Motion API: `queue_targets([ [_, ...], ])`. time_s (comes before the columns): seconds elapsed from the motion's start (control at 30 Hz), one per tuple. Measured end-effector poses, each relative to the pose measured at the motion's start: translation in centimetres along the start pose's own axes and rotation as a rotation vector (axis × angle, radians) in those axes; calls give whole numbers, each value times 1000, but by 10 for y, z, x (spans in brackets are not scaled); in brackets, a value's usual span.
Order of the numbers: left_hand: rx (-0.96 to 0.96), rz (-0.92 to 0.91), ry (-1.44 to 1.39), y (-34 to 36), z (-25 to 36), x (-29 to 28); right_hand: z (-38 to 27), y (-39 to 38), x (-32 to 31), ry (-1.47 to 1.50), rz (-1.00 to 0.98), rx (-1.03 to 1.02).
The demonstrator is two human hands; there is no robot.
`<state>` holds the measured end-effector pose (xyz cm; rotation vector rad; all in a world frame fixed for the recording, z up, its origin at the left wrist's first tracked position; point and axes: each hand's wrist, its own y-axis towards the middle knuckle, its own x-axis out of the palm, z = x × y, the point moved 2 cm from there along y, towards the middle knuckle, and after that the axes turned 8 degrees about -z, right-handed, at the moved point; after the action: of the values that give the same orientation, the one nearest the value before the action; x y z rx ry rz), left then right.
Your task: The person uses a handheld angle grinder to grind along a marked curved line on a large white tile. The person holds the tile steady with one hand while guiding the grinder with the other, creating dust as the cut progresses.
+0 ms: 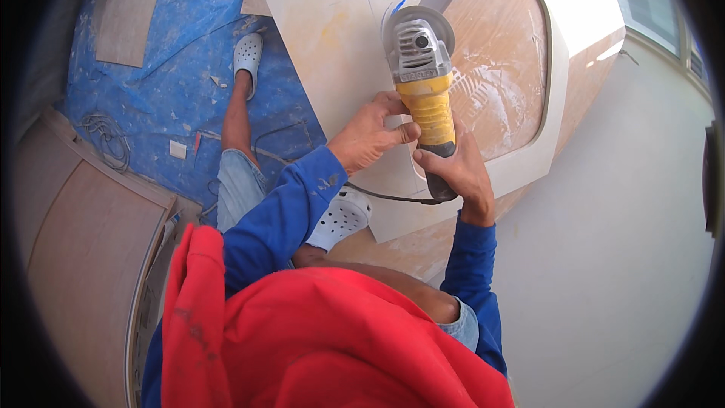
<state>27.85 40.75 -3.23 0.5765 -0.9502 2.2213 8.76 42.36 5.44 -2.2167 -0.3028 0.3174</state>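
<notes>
My right hand (462, 170) is wrapped round the black rear end of a yellow and grey angle grinder (427, 102). At the left side of its yellow body, my left hand (374, 132) is closed against it, with the fingers partly hidden. The grinder's round disc (444, 24) lies over the upper left edge of a rounded opening in a pale board (347, 38). A blue mark (399, 1) runs along that edge. Through the opening shows a brown wooden sheet (495, 53) dusted with white.
A black power cord (396, 197) trails left from the grinder. Blue sheeting (189, 38) with scraps covers the floor at left, with a coiled cable (106, 136) and a loose board (134, 7). Curved wooden panels (94, 249) stand at lower left. A pale wall (596, 234) rises at right.
</notes>
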Motion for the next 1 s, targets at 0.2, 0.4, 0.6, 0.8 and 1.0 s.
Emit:
queue_targets([
  [0.2, -31, 13, -56, 0, 9, 3, 1, -2, -1, 91, -29, 10],
  [0.4, 63, -28, -131, 2, 18, 8, -2, -6, -2, 255, -91, 5],
  [0.6, 0, 7, -80, 4, 13, 5, -4, -4, -2, 277, -113, 47],
  [0.8, 42, 0, -166, 5, 15, 7, -7, -2, -1, 279, -107, 23],
  [1.0, 16, -1, -238, 4, 17, 8, -11, 1, -1, 283, -103, 24],
])
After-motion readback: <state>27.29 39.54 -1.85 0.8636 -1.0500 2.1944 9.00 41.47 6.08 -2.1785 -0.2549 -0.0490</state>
